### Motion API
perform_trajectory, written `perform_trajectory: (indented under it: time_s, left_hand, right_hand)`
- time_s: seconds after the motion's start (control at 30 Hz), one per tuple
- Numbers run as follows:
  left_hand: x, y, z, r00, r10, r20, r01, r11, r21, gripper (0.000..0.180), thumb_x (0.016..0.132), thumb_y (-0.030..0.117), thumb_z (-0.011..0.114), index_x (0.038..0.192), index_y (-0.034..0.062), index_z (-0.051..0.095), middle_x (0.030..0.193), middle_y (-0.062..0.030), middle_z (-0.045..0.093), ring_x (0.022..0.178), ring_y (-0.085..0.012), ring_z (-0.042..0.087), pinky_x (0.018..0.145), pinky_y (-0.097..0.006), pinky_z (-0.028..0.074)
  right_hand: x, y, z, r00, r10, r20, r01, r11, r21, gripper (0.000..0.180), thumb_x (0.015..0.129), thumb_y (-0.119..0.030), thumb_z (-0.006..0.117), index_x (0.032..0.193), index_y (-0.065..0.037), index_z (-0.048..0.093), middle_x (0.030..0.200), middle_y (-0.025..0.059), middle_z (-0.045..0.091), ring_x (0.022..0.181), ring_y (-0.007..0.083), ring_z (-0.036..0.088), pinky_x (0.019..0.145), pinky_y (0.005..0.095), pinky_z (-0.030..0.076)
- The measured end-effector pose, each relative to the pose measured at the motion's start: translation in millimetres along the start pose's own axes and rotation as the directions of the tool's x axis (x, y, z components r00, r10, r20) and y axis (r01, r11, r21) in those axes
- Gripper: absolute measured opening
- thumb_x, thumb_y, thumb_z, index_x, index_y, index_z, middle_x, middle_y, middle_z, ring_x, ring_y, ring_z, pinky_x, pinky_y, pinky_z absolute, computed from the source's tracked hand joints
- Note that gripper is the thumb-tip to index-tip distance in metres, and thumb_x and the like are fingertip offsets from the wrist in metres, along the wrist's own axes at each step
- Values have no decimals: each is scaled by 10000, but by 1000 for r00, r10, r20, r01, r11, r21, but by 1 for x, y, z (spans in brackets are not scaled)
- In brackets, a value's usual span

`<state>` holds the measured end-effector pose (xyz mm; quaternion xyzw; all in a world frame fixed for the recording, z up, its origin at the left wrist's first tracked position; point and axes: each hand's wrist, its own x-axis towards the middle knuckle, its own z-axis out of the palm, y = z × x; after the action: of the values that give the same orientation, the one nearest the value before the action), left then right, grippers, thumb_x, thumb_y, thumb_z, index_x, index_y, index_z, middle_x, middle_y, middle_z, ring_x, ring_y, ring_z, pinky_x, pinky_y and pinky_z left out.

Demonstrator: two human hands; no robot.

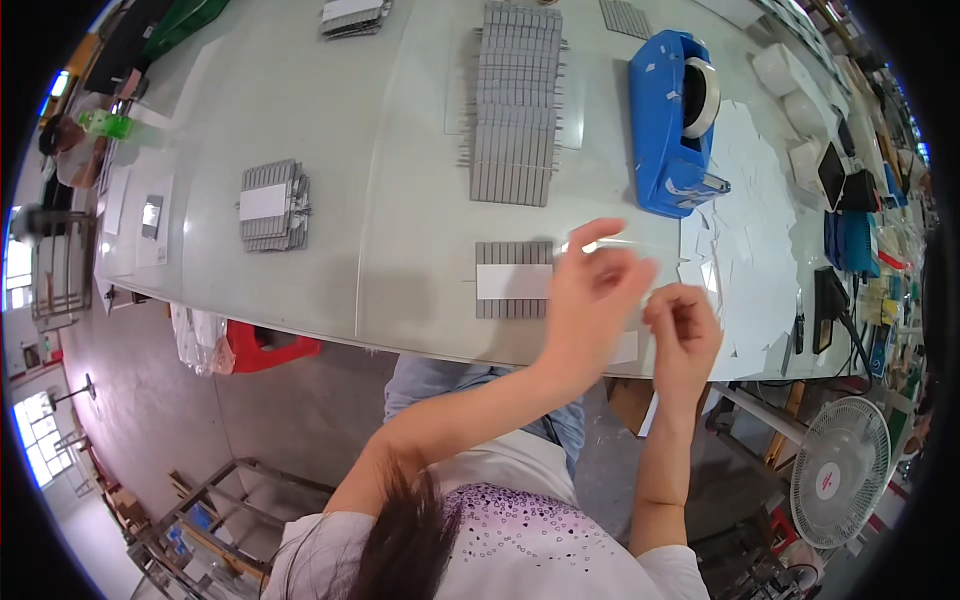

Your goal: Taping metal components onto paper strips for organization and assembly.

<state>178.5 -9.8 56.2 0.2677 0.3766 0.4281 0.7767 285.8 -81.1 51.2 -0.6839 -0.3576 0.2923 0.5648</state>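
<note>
My left hand [592,312] is raised over the near edge of the table, fingers curled and the thumb drawn to a fingertip. Close to its right, my right hand [686,335] has its fingers bent into a pinch. Anything between the fingertips of either hand is too small to make out. Below and left of my left hand lies a grey slatted piece [495,308] with a white paper strip [505,281] across its middle; my left hand covers its right end. Beyond it is a long overlapping row of similar grey slatted pieces [515,120].
A blue tape dispenser [657,130] with a tape roll stands at the back right, beside scattered white paper [750,230]. A pile of grey slatted pieces [265,230] lies to the left, another pile [352,18] farther back. A white fan [840,475] stands at the lower right.
</note>
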Motion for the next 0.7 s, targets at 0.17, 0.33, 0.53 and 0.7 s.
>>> perform_trajectory:
  time_s: [0.17,0.33,0.53,0.7]
  left_hand:
    - [-56,30,-106,994,112,19,-113,988,104,141,875,-56,653,969,31,593,892,-37,645,867,-99,600,772,-236,476]
    - [-76,62,-139,988,-139,66,101,910,402,85,869,-30,673,910,19,617,942,-72,673,887,-109,606,790,-253,480]
    - [-67,70,-140,986,-150,75,103,895,435,55,856,-13,698,853,16,652,962,-89,680,896,-99,596,783,-266,476]
    - [-49,45,-146,916,327,231,-378,515,770,116,797,-20,733,824,54,648,920,-55,715,875,-148,622,756,-275,457]
  right_hand:
    - [-29,-14,39,927,68,368,-111,989,98,46,887,49,646,922,21,655,836,18,633,736,63,573,645,193,442]
    - [-37,-6,51,875,233,424,-292,953,79,56,857,45,685,901,21,658,810,55,663,700,73,610,620,190,468]
    - [-31,0,52,848,302,436,-410,894,179,72,850,-3,712,867,1,642,814,56,670,693,60,594,623,202,480]
    - [-24,12,64,940,83,332,-87,996,-3,122,780,-28,771,841,-40,667,754,23,657,692,85,583,597,229,445]
